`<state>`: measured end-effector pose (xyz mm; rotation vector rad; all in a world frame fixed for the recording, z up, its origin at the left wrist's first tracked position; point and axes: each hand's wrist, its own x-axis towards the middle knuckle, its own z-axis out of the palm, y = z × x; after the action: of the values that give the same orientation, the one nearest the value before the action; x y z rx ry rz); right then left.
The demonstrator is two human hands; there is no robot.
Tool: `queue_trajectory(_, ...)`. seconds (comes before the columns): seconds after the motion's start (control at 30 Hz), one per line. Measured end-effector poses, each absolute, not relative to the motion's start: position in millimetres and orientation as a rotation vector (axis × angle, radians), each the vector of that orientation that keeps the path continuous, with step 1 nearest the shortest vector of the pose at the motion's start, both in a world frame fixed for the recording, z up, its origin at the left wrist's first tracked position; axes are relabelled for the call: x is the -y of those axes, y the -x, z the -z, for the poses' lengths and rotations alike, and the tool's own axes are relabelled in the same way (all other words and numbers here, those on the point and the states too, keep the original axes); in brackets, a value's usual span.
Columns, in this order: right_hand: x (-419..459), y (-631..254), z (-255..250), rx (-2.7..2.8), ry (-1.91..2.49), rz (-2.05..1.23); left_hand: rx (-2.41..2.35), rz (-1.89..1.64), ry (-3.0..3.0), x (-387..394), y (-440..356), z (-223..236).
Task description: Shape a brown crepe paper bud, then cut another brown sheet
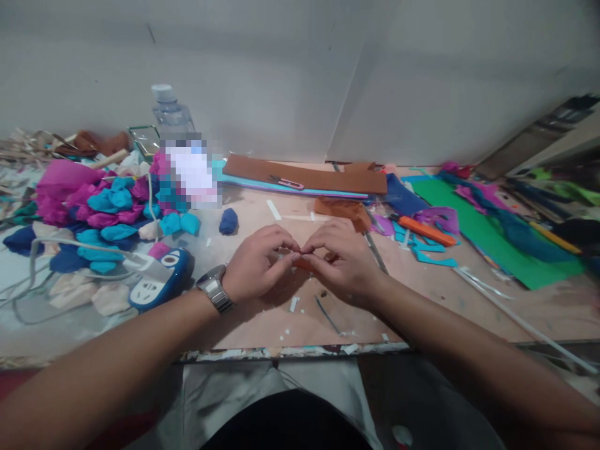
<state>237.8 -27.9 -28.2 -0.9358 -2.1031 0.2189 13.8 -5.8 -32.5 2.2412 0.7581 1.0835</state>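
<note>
My left hand (262, 259), with a metal watch (216, 290) on its wrist, meets my right hand (344, 262) above the middle of the table. Thumbs and forefingers of both are pinched together, tip to tip. Between and just below the fingertips shows a small orange-brown piece (304, 265), mostly hidden by the fingers; its exact kind I cannot make out. Behind my right hand lies a crumpled brown piece of thin material (344, 211). A dark blue bundle (229, 221) sits beyond my left hand.
Pink and blue bundles (100, 203) crowd the left, near a blue socket block (162, 281) with a plugged-in cable. A water bottle (172, 115) stands behind. Brown strips (304, 175) lie along the wall. Right are an orange utility knife (426, 231) and green sheet (497, 231).
</note>
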Motion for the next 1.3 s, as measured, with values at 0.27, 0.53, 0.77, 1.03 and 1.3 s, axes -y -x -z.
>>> queue_trajectory(0.27, 27.4, -237.9, 25.3, 2.122, 0.883, -0.190, -0.724, -1.064, -2.162, 3.2, -14.2, 34.6)
queue_trajectory(0.53, 28.3, -237.9, 24.9, 2.136, 0.905, -0.189, -0.712, -1.038, -2.140, 4.2, -13.5, 32.2)
queue_trajectory(0.77, 29.0, -237.5, 25.8, 2.114, 0.949, -0.183, -0.668, -1.072, -2.108, 3.9, -13.8, 33.0)
queue_trajectory(1.03, 29.3, -237.6, 24.0, 2.088, 0.925, -0.191, -0.640, -1.056, -2.091, 5.1, -14.9, 34.0)
queue_trajectory(1.3, 33.1, -237.7, 18.8, 2.102, 0.870, -0.200, -0.569, -1.014, -1.948, 4.6, -14.9, 32.9)
